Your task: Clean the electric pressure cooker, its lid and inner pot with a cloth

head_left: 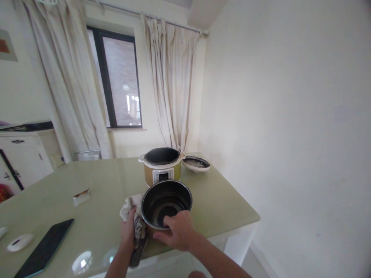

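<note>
A dark inner pot (pixel 166 193) with a shiny rim is tilted toward me near the front edge of the table. My right hand (pixel 178 231) grips its near rim, fingers inside and thumb outside. My left hand (pixel 129 227) is closed on a crumpled light and grey cloth (pixel 139 227), which lies against the pot's left side. Just behind the pot stands the rice cooker body (pixel 149 173), its top uncovered and a control panel on its front. The cooker lid (pixel 197 165) rests upside down on the table to the right of the body.
On the left of the glossy green table (pixel 110 185) lie a dark tablet-like slab (pixel 45 247), a white mouse-like object (pixel 20 242) and a small packet (pixel 81 196). A white wall (pixel 278 116) rises on the right. Curtains (pixel 174 77) and a window are behind.
</note>
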`<move>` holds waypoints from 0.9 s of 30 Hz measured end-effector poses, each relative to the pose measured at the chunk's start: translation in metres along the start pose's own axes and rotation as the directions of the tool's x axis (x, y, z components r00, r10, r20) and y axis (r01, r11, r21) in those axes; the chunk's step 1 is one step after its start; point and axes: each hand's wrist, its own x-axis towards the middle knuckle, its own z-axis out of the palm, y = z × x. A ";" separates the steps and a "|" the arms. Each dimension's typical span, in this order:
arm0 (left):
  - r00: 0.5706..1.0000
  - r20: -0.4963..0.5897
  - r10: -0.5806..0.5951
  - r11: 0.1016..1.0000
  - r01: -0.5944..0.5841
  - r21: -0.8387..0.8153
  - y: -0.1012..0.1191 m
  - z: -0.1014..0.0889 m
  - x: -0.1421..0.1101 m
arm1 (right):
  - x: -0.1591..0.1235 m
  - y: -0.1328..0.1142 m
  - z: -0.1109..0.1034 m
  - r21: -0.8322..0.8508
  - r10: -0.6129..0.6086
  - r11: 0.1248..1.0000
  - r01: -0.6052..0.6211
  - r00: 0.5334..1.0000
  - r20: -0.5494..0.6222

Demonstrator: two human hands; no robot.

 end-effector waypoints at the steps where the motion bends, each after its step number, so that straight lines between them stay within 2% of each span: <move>1: 1.000 0.003 0.008 1.000 -0.008 -0.014 -0.001 0.002 -0.002 | -0.004 0.008 -0.005 -0.013 -0.021 1.000 0.021 1.000 0.014; 4: 0.998 0.022 0.059 0.997 -0.058 -0.047 -0.003 0.005 -0.014 | -0.004 0.006 -0.017 -0.045 -0.009 0.999 0.010 0.999 0.038; 7: 0.994 0.020 0.103 0.992 -0.101 -0.078 -0.004 0.005 -0.030 | 0.014 -0.032 -0.016 0.000 0.114 0.993 -0.114 0.993 0.027; 10: 0.995 0.014 0.098 0.984 -0.094 -0.151 -0.010 0.007 -0.043 | 0.041 -0.077 -0.002 0.127 0.260 0.958 -0.256 0.965 -0.016; 12: 0.997 0.027 0.077 0.985 -0.072 -0.154 -0.016 0.009 -0.049 | 0.052 -0.092 0.008 0.175 0.321 0.934 -0.311 0.946 -0.036; 13: 0.996 0.021 0.088 0.987 -0.085 -0.139 -0.018 0.010 -0.050 | 0.052 -0.094 0.011 0.171 0.312 0.938 -0.301 0.949 -0.039; 16: 0.984 -0.036 0.177 0.979 -0.179 -0.092 -0.018 0.009 -0.049 | 0.037 -0.074 0.015 0.058 0.133 0.990 -0.131 0.991 -0.026; 18: 0.975 -0.073 0.209 0.973 -0.215 -0.084 -0.013 0.009 -0.045 | 0.018 -0.045 0.010 -0.028 -0.019 0.999 0.019 1.000 0.007; 20: 0.976 -0.094 0.194 0.976 -0.202 -0.084 -0.009 0.011 -0.039 | 0.002 -0.013 0.003 -0.083 -0.114 0.990 0.116 0.993 0.025; 22: 0.982 -0.083 0.170 0.982 -0.176 -0.073 -0.008 0.014 -0.035 | -0.007 0.013 -0.004 -0.128 -0.161 0.978 0.164 0.986 0.030; 24: 0.987 -0.024 0.160 0.985 -0.161 -0.056 -0.012 0.016 -0.033 | -0.009 0.027 -0.009 -0.170 -0.172 0.970 0.176 0.984 0.037; 27: 0.989 0.024 0.149 0.989 -0.149 -0.017 -0.019 0.018 -0.032 | -0.001 0.017 -0.012 -0.194 -0.108 0.975 0.111 0.994 0.028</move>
